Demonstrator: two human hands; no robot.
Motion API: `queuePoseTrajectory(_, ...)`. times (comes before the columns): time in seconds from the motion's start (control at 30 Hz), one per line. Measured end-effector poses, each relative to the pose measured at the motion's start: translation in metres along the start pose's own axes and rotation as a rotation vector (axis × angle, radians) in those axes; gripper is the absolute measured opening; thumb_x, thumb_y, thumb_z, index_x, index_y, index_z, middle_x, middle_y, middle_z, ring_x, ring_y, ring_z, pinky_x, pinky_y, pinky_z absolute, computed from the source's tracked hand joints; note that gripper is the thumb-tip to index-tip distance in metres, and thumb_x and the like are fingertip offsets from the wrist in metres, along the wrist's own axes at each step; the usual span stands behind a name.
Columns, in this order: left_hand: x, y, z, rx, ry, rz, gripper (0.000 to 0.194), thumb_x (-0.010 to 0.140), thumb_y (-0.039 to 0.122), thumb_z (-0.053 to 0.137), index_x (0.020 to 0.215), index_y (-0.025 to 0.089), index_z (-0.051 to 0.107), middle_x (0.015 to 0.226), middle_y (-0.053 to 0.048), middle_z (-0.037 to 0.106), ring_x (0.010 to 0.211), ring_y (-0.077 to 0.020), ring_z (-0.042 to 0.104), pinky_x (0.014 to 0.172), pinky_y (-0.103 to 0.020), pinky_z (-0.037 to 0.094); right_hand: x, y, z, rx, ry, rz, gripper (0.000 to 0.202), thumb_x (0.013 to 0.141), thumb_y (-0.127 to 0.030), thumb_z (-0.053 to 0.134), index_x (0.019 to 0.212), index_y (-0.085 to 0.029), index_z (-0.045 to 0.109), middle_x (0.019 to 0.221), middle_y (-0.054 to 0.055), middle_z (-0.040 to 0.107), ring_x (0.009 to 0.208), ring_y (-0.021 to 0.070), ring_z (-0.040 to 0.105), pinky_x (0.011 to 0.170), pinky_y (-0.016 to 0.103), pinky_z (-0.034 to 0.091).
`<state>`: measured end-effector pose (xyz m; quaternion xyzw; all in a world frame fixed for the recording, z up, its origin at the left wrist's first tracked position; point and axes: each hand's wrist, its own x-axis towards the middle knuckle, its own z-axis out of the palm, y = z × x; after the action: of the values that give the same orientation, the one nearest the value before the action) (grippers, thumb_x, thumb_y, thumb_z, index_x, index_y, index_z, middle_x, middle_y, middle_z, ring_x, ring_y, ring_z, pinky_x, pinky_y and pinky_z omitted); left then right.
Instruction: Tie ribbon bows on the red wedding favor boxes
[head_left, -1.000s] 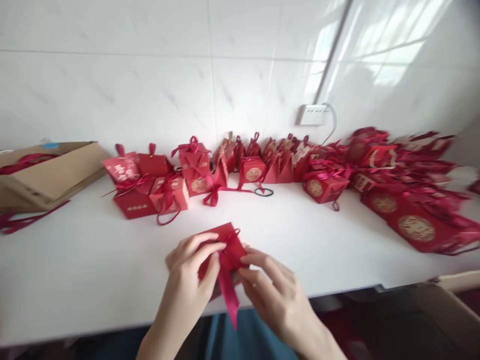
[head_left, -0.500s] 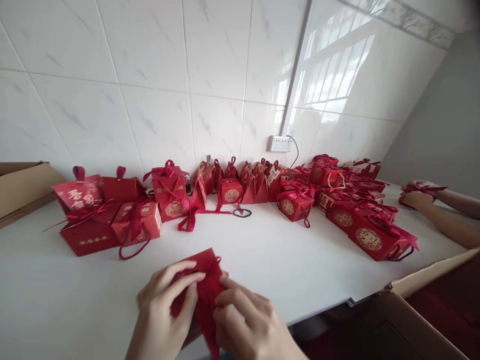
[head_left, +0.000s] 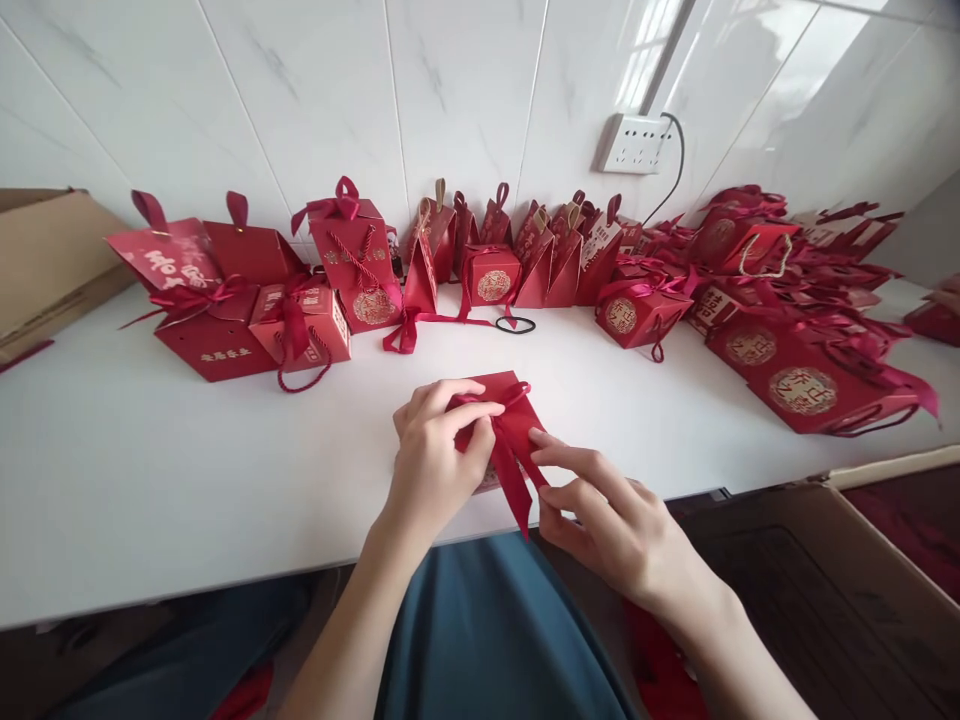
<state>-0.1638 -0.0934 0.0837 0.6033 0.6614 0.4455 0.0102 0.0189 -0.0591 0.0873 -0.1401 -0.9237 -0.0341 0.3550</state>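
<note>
A red gift box (head_left: 495,384) lies at the table's front edge, partly hidden under my hands. A red satin ribbon (head_left: 513,488) is tied on top of it, with a small loop at the right and a tail hanging over the front. My left hand (head_left: 439,445) pinches the ribbon near the knot with thumb and fingertips. From the right, my right hand (head_left: 619,515) grips a ribbon tail between thumb and fingers beside the box.
Red gift boxes with ribbons (head_left: 214,335) line the white table's (head_left: 300,480) back, with more piled at the right (head_left: 810,370). A black ring (head_left: 515,325) lies near the middle. Cardboard boxes stand at the left (head_left: 60,265) and lower right (head_left: 847,480). A wall socket (head_left: 637,145) is behind.
The view has tilted down and shifted, so the box and hands appear higher and farther right. My right hand has drawn slightly away from the knot along the ribbon. The other person's hands are mostly out of view.
</note>
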Motion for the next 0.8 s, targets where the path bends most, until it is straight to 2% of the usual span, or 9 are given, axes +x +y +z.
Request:
queuePoseTrajectory(0.1,0.002,-0.002,-0.004,-0.134,-0.027,-0.014,0.022,0.088,0.022,0.050,0.097,0.023,0.071,0.109,-0.004,0.065,0.109,-0.0219,0.057,0.096,-0.040,0.042,0.005,0.006,-0.005,0.135,0.024,0.028,0.004,0.085,-0.015,0.057,0.086,-0.014,0.054,0.104,0.017,0.062,0.099,0.0246,0.065,0.081,0.036,0.057)
queuePoseTrajectory(0.17,0.002,-0.003,-0.008,-0.289,-0.028,-0.046,0.024,0.089,0.028,0.051,0.107,0.024,0.067,0.113,-0.004,0.064,0.111,-0.0211,0.057,0.096,-0.036,0.044,0.011,0.016,-0.007,0.221,0.102,0.125,0.012,0.086,-0.023,0.056,0.093,-0.013,0.056,0.103,0.016,0.062,0.098,0.0230,0.064,0.082,0.036,0.056)
queuePoseTrajectory(0.23,0.004,-0.005,-0.013,-0.384,0.032,-0.114,0.027,0.090,0.033,0.050,0.112,0.024,0.063,0.119,-0.004,0.062,0.111,-0.0209,0.057,0.093,-0.033,0.047,0.018,0.030,-0.005,0.301,0.162,0.309,0.013,0.089,-0.025,0.052,0.096,-0.014,0.058,0.098,0.012,0.063,0.092,0.0194,0.064,0.075,0.032,0.056)
queuePoseTrajectory(0.3,0.006,-0.006,-0.017,-0.316,0.131,-0.202,0.027,0.088,0.035,0.051,0.109,0.023,0.062,0.119,-0.006,0.060,0.111,-0.0222,0.056,0.090,-0.034,0.047,0.027,0.044,0.002,0.400,0.130,0.505,0.016,0.091,-0.029,0.051,0.095,-0.016,0.060,0.094,0.009,0.064,0.084,0.0167,0.064,0.070,0.028,0.055)
queuePoseTrajectory(0.37,0.011,-0.007,-0.020,-0.156,0.175,-0.268,0.026,0.085,0.036,0.053,0.104,0.022,0.063,0.111,-0.007,0.059,0.107,-0.0238,0.055,0.089,-0.036,0.047,0.037,0.056,0.011,0.524,0.018,0.621,0.023,0.091,-0.037,0.053,0.098,-0.018,0.061,0.094,0.007,0.066,0.080,0.0161,0.063,0.067,0.028,0.054)
queuePoseTrajectory(0.43,0.015,-0.007,-0.021,-0.041,0.117,-0.314,0.024,0.083,0.039,0.054,0.097,0.021,0.063,0.099,-0.007,0.058,0.101,-0.0243,0.054,0.087,-0.038,0.047,0.044,0.061,0.019,0.633,-0.079,0.661,0.026,0.089,-0.042,0.055,0.098,-0.018,0.062,0.088,0.005,0.066,0.078,0.0159,0.062,0.068,0.028,0.052)
queuePoseTrajectory(0.5,0.018,-0.005,-0.021,-0.011,0.022,-0.338,0.023,0.083,0.041,0.054,0.091,0.021,0.062,0.094,-0.007,0.057,0.095,-0.0234,0.055,0.084,-0.037,0.047,0.049,0.060,0.025,0.727,-0.114,0.686,0.026,0.088,-0.043,0.056,0.088,-0.018,0.062,0.077,0.002,0.064,0.072,0.0149,0.060,0.067,0.027,0.049)
queuePoseTrajectory(0.6,0.016,0.001,-0.022,-0.035,-0.043,-0.345,0.022,0.084,0.042,0.054,0.087,0.021,0.058,0.094,-0.005,0.057,0.087,-0.0203,0.056,0.079,-0.034,0.049,0.052,0.052,0.029,0.870,-0.078,0.756,0.031,0.087,-0.045,0.057,0.074,-0.017,0.056,0.069,0.001,0.060,0.064,0.0124,0.054,0.060,0.025,0.045)
queuePoseTrajectory(0.8,0.006,0.003,-0.027,-0.201,-0.079,-0.408,0.018,0.082,0.035,0.055,0.092,0.020,0.057,0.095,-0.005,0.057,0.082,-0.0182,0.059,0.073,-0.032,0.051,0.049,0.042,0.032,1.051,-0.056,0.875,0.037,0.085,-0.052,0.056,0.072,-0.017,0.051,0.067,-0.001,0.055,0.059,0.0103,0.048,0.053,0.023,0.038)
